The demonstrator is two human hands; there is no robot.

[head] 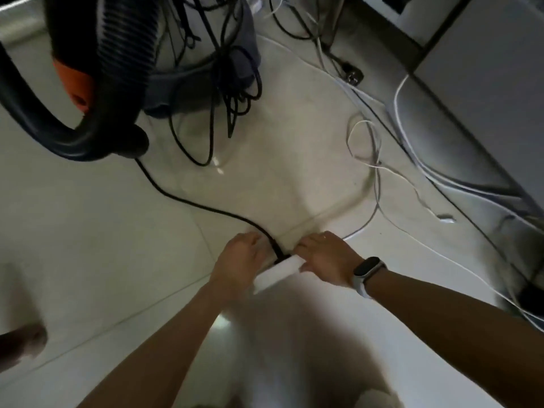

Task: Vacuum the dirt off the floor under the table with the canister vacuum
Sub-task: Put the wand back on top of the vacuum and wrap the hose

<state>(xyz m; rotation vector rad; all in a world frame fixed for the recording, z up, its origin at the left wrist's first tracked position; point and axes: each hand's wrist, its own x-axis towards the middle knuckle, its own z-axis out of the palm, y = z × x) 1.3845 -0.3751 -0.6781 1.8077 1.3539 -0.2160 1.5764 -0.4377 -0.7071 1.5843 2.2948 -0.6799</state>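
- While both bare forearms reach forward over the pale tiled floor [97, 237], the hands meet at a white rectangular power strip [278, 273] lying low at centre.
- Left hand [240, 260]: rests at the strip's far-left end, fingers curled down beside the black plug; exact grip cannot be told because of blur.
- Right hand [326, 257]: fingers curled over the strip's far-right end, holding it; a dark smartwatch with a pale band [368, 273] sits on that wrist.
- Thin black power cord [188, 198] runs from between the hands away to the far left.
- Grey canister vacuum [203, 63] stands on the floor at far left-centre, draped in tangled black cable; its black ribbed hose [126, 39] curves in front, with an orange part [78, 83].
- White cables [374, 160] loop across the floor at right.
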